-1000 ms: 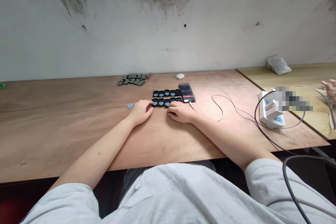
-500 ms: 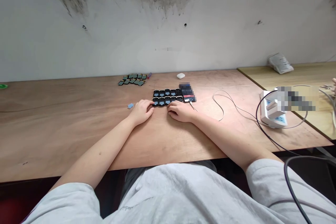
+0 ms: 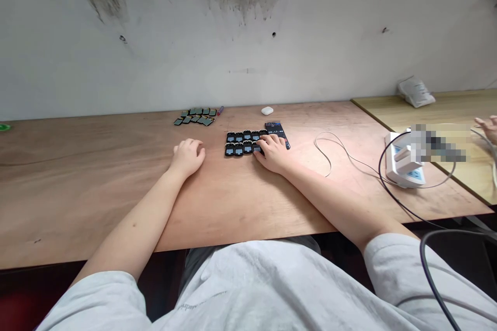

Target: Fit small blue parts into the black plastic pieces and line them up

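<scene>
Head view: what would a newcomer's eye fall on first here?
Two rows of black-and-blue pieces at the middle of the wooden table, with the right hand over their right end. The left hand is apart, to their left. Farther right, a bulky white power strip stands out.

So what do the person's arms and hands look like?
The left hand and right hand are bare: no gloves or watch that I can see. The forearms are bare too, below short, whitish-grey sleeves. A black cable passes in front of the right sleeve.
</scene>
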Tool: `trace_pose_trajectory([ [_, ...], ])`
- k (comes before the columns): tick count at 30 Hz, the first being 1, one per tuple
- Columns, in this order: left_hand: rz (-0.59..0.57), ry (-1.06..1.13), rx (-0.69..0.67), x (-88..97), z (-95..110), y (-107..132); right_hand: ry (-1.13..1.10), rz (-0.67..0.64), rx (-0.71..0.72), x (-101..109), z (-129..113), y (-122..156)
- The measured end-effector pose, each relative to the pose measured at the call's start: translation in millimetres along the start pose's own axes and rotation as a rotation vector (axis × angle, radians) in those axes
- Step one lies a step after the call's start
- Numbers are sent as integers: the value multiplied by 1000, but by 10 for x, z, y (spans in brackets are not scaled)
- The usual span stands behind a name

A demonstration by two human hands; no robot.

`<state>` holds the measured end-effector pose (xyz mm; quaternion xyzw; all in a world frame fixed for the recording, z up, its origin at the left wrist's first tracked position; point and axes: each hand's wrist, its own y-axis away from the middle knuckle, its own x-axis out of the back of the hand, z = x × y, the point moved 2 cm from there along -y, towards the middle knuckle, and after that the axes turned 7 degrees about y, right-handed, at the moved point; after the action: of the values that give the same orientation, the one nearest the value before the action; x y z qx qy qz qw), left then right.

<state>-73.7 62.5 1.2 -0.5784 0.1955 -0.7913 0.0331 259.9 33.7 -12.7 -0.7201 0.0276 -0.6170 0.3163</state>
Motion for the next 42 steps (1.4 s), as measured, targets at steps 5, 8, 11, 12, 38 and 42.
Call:
trace_pose_trajectory([
  [5,-127,-99,82,106,-350,-75,83,-174,-107,-24,68,-30],
  [8,-179,-46,2,183,-454,-83,81,-196,-110,-26,68,-26],
  [11,-211,39,-96,243,-483,-62,68,-176,-112,-14,52,-9],
  [12,-216,68,-121,254,-480,-53,66,-167,-112,-6,42,-3],
  [38,117,375,-147,82,-377,-29,28,62,-33,130,-36,8],
  [42,99,503,-133,-30,-137,11,-174,-7,273,118,-92,33],
])
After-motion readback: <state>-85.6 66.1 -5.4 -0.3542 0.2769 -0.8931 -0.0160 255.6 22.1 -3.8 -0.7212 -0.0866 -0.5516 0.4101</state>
